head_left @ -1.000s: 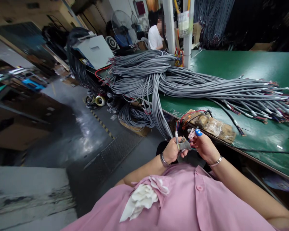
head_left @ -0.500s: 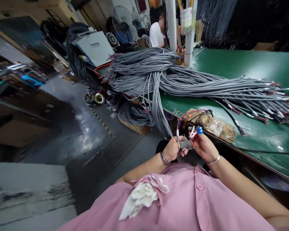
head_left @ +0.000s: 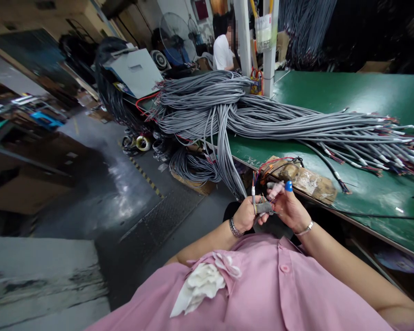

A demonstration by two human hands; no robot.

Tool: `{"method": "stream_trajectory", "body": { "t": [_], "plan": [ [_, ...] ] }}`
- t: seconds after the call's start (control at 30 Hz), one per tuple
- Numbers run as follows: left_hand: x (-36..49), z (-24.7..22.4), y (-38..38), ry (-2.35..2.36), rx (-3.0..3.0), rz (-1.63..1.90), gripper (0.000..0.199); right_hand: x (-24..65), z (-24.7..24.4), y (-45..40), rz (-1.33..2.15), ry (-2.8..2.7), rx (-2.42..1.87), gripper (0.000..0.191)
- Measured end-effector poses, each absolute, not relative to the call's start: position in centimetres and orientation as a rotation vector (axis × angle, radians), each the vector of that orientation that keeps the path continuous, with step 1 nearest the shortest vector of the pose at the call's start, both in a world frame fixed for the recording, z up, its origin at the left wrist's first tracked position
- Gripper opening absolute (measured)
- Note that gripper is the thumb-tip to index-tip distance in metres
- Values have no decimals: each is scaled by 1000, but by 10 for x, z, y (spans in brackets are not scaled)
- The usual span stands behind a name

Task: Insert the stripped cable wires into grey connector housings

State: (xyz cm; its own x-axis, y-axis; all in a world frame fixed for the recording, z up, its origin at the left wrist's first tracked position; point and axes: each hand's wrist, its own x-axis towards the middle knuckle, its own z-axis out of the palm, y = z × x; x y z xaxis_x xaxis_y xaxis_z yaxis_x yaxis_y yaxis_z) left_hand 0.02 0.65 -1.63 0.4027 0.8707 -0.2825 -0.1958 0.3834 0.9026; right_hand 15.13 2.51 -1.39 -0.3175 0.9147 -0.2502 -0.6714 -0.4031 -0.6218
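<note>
My left hand (head_left: 247, 214) is closed around a grey cable (head_left: 263, 208). Thin coloured wires fan out of the cable's stripped end, between my two hands. Another cable end with a white sleeve (head_left: 253, 190) and coloured wires stands upright by the left thumb. Close by on the right, my right hand (head_left: 292, 210) has its palm turned toward the wires. A blue cover (head_left: 289, 186) caps its thumb. The other fingertips look pale and are smeared by motion, so whether they pinch a wire cannot be made out.
A large pile of grey cables (head_left: 279, 119) lies across the green table (head_left: 348, 87), some hanging over its front edge. A taped wooden block (head_left: 307, 181) with red and black leads sits near that edge. Behind the table are white posts (head_left: 269, 55) and a person in white (head_left: 222, 53).
The fingers of my right hand have shifted slightly and blurred beside the wires. My left hand keeps its grip on the cable in nearly the same place.
</note>
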Motion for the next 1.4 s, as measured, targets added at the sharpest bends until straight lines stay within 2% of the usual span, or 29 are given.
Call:
{"method": "stream_trajectory", "body": {
  "t": [0.1, 0.2, 0.37, 0.5, 0.63, 0.83, 1.0, 1.3, 1.4],
  "plan": [
    [-1, -13, 1, 892, 970, 809, 38, 155, -12, 24, 1991, -496, -687, 51],
    [-3, -8, -9, 914, 1064, 860, 39, 158, -13, 22, 1989, -534, -686, 46],
    [-1, 0, -18, 996, 1163, 991, 37, 156, -16, 20, 1815, -626, -779, 27],
    [2, 2, -15, 1048, 1158, 1032, 38, 156, -19, 18, 1701, -691, -879, 31],
    [4, 0, -10, 1039, 1131, 1013, 37, 156, -25, 17, 1398, -841, -992, 34],
    [4, -4, -7, 1032, 1131, 977, 38, 154, -21, 25, 1746, -655, -851, 44],
    [6, -9, -5, 1031, 1146, 969, 36, 153, -22, 29, 1737, -531, -848, 38],
    [0, -2, -14, 1054, 1144, 997, 37, 156, -14, 24, 1890, -552, -767, 47],
    [-1, 0, -17, 1090, 1130, 1035, 38, 156, -7, 21, 1899, -597, -753, 36]
  ]
}}
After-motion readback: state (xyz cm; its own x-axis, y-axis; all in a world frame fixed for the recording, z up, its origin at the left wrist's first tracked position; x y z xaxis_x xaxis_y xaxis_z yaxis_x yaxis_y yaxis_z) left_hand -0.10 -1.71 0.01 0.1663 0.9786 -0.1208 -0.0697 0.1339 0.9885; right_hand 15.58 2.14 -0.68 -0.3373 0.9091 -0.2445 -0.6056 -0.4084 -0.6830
